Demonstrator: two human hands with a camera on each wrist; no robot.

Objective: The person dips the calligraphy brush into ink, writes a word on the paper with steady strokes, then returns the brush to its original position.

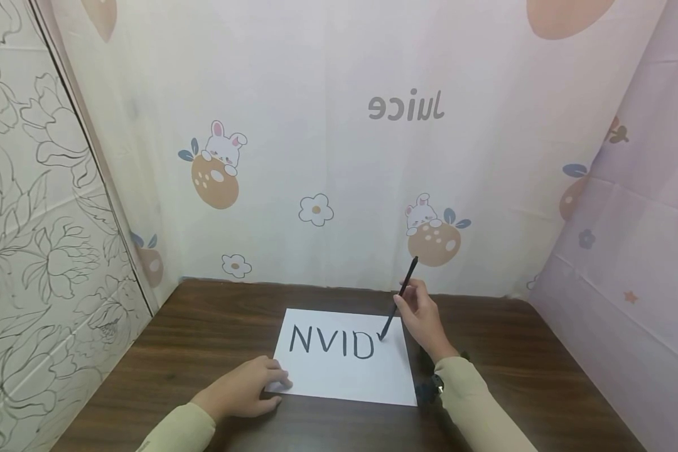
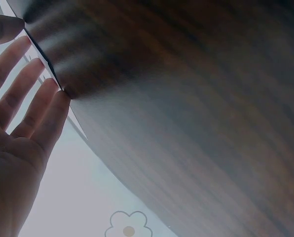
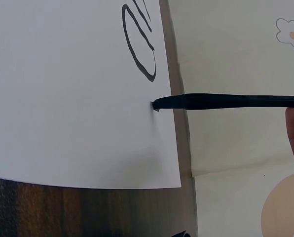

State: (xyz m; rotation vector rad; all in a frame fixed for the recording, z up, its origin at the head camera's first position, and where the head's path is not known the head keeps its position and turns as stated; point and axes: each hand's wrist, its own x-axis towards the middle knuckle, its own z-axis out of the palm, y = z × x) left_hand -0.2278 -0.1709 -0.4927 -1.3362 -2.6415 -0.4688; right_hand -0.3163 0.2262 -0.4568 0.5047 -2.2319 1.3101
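Observation:
A white sheet of paper lies on the table, with the dark letters NVID across its upper half. My right hand pinches a slim black brush, its shaft leaning up and to the right. In the right wrist view the dark tip of the brush meets the sheet just past the D, its end bent. At the sheet's lower left corner rests my left hand, some fingers on the paper and the thumb beside it. The left wrist view has its fingers fairly straight along the paper's edge.
The brown wood-grain table reaches back to a pale curtain printed with rabbits, fruit and flowers. A panel with line-drawn flowers stands to the left. A dark device sits at my right wrist.

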